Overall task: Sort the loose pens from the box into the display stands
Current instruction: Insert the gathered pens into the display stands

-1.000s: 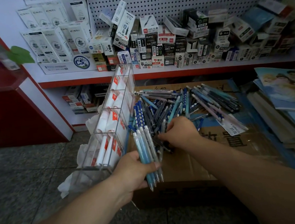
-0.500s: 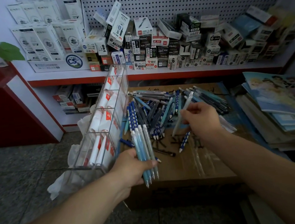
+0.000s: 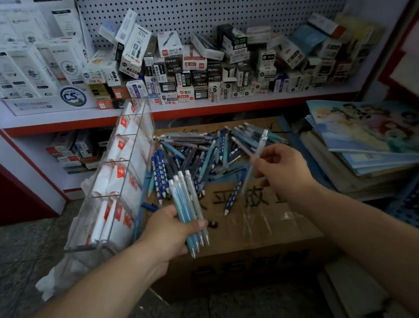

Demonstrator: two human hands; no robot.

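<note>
The right hand (image 3: 281, 168) pinches one pale translucent pen (image 3: 262, 143) above the taped cardboard box (image 3: 250, 222), long axis slanting down-left toward the bundle (image 3: 189, 209) of four slim plastic pens the left hand (image 3: 169, 229) grips, tips toward the near edge. The clear acrylic stand (image 3: 117, 191) sits off the box's left edge, nearer the left hand. Loose pens (image 3: 202, 154) heap along the far edge.

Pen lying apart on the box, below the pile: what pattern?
The pen is dark blue with white dots; head view.
</note>
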